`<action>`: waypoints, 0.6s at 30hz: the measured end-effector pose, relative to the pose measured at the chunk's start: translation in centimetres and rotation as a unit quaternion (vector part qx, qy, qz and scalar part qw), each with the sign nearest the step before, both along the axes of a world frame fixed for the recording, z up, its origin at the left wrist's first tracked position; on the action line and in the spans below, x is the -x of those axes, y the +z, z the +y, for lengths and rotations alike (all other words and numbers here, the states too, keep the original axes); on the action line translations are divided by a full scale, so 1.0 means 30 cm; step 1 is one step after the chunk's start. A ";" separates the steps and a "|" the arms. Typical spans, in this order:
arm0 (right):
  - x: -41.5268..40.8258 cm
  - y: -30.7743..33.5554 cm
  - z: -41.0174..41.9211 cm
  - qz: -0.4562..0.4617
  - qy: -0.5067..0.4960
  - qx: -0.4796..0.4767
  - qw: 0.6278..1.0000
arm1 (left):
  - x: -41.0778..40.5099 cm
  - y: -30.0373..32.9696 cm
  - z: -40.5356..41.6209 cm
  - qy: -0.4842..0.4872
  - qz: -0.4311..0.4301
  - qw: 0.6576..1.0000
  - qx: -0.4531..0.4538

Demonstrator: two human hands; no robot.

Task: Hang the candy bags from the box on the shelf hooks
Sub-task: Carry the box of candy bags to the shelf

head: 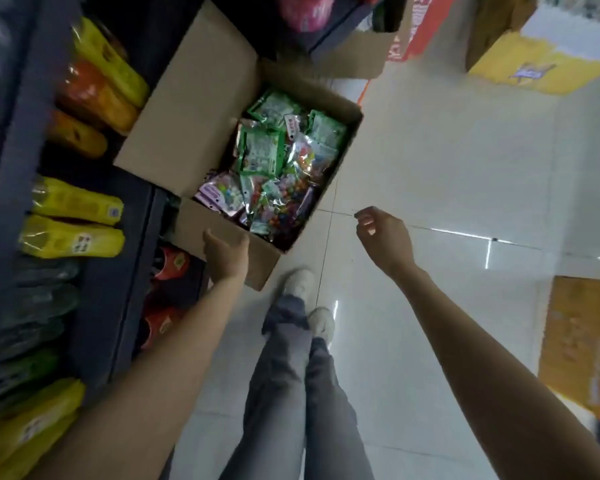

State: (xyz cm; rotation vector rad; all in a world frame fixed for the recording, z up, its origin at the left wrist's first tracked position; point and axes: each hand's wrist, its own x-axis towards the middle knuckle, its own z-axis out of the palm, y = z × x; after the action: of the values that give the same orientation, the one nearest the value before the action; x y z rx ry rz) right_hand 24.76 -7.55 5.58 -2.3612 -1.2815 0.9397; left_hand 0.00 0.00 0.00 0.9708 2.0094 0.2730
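Box: open brown cardboard box (187,116) on the white tiled floor (447,150).
Candy: colourful plastic candy bags (278,161) heaped inside the box.
Left hand (226,254): mine, on the near flap; grip unclear.
Right hand (383,237): loosely curled, empty.

Print on candy bags (261,152) illegibly blurred.

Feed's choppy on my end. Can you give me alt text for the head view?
Seen from above, an open cardboard box full of candy bags sits on the tiled floor beside a shelf. The person's left hand is on its near flap; the right hand hovers beside the box, loosely curled and empty. No bag is lifted yet.
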 end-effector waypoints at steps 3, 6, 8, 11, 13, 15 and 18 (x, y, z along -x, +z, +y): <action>-0.050 -0.169 0.188 -0.007 0.010 -0.007 1.000 | -0.020 -0.110 0.060 -0.010 0.080 0.996 0.035; -0.068 -0.326 0.358 0.033 -0.045 0.039 0.998 | 0.000 -0.286 0.096 0.051 0.060 0.995 0.065; -0.071 -0.425 0.430 0.089 -0.095 0.076 0.989 | 0.028 -0.402 0.115 0.080 0.029 0.992 0.092; -0.037 -0.534 0.476 0.163 -0.137 0.064 0.975 | 0.039 -0.509 0.127 0.086 -0.040 0.992 0.087; -0.003 -0.577 0.480 0.157 -0.144 0.028 0.977 | 0.039 -0.554 0.136 0.087 -0.057 0.992 0.075; 0.020 -0.598 0.473 0.112 -0.152 0.018 0.982 | 0.046 -0.588 0.142 0.082 -0.059 0.992 0.074; 0.042 -0.611 0.418 0.134 -0.176 0.023 0.975 | 0.069 -0.577 0.135 0.075 -0.043 0.994 0.072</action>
State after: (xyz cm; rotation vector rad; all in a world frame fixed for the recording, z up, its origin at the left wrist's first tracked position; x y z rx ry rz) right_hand 23.50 5.00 -12.74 -2.2915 -0.7189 1.1290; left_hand -2.07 4.04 -17.30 0.7088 1.9950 0.2432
